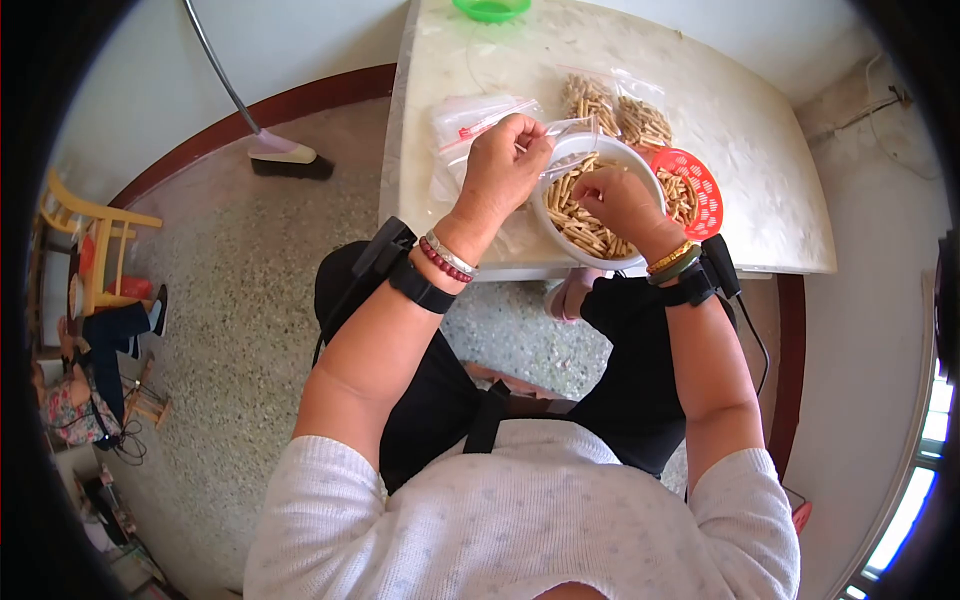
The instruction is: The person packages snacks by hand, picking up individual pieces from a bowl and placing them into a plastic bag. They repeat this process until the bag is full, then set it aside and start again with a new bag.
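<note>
One pale surface (745, 105) carries everything within reach, with the white bowl (556, 244) close to its near edge. Right of the bowl, just beside it, sits a red perforated basket (708, 190) of similar pieces; left of the bowl lie flat clear bags (450, 125). Two filled bags (590, 103) (643, 118) rest on the bowl's far side. At the bowl's upper-left rim, a thin clear bag (574, 127) is pinched in the fingers of the left hand (508, 165), and its film reaches rightward from them over the rim. Short, slender tan pieces (588, 236) fill the bowl, their long axes pointing various ways. The right hand (618, 200) is nearer to them: it is inside the bowl's outline, fingers bent leftward over the pieces. Whether it grips any, I cannot tell.
</note>
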Demonstrator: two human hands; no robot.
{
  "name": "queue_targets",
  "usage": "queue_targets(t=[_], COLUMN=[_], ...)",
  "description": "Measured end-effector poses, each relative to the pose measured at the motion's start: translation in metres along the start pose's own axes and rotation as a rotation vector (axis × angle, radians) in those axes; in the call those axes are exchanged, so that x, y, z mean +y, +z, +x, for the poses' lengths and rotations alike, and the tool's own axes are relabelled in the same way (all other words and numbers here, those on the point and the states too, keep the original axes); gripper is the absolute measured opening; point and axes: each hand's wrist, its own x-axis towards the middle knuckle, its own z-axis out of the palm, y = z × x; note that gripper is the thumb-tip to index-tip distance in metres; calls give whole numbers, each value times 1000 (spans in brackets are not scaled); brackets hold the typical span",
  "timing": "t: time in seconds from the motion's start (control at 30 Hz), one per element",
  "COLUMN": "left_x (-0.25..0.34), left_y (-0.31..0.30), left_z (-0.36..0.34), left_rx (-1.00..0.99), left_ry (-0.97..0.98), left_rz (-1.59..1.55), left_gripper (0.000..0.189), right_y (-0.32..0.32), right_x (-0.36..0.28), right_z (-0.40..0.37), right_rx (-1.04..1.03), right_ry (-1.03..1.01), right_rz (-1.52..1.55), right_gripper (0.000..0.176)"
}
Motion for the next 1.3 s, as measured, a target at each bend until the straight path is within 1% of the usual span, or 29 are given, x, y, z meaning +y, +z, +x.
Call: queue_targets(t=[0.03,0.17,0.23,0.27,0.33,0.37,0.4,0.47,0.5,0.53,0.6,0.63,0.67,0.73,0.77,0.83,0.9,1.07,1.23,1.3], left_x=[0,14,22,24,28,30,31,30,25,23,20,16,13,7,1,-1,-1,0,-2,-3], left_y=[0,1,2,3,7,10,13,19,23,27,30,31,31,30,28,27,25,24,23,23], left_z=[0,-13,-20,-24,-33,-39,-45,-56,-60,-63,-69,-70,-69,-66,-64,-59,-55,-52,-52,-51], left_rx=[-4,23,71,63,23,-14,-21,-163,-195,-232,-378,-426,-421,-490,-495,-469,-442,-451,-467,-424], left_ry=[101,168,321,324,458,456,459,369,337,299,98,21,26,-380,-446,-471,-507,-538,-561,-612], left_rz=[64,148,163,164,149,132,131,30,-17,-46,-145,-168,-171,-449,-546,-604,-685,-736,-765,-819], left_gripper=[17,17,15,15,13,10,10,8,6,7,11,18,18,25,29,30,33,37,41,40], right_y=[0,5,9,12,18,23,29,38,15,4,-11,-22,-34,-50,-51,-52,-53,-49,-47,-45], right_x=[-2,-8,-11,-13,-17,-14,-5,13,1,3,8,0,-8,-2,-2,-6,-10,-11,-14,-16], right_z=[-1,-5,-6,-7,-8,-5,-2,2,-6,-4,-3,-3,-10,-19,-21,-26,-27,-25,-26,-27], right_rx=[-56,-105,-156,-149,-114,-116,-112,-58,59,54,184,176,188,86,84,62,52,17,-76,-84], right_ry=[4,-39,-115,-110,-81,-23,-16,35,-26,66,109,161,279,252,249,209,197,154,79,87], right_rz=[-17,3,-34,-32,-138,-167,-166,-133,0,5,370,693,860,1167,1164,1347,1352,1379,1267,1266], right_gripper=[9,11,15,15,15,17,17,20,23,22,18,16,15,13,13,15,15,13,12,12])
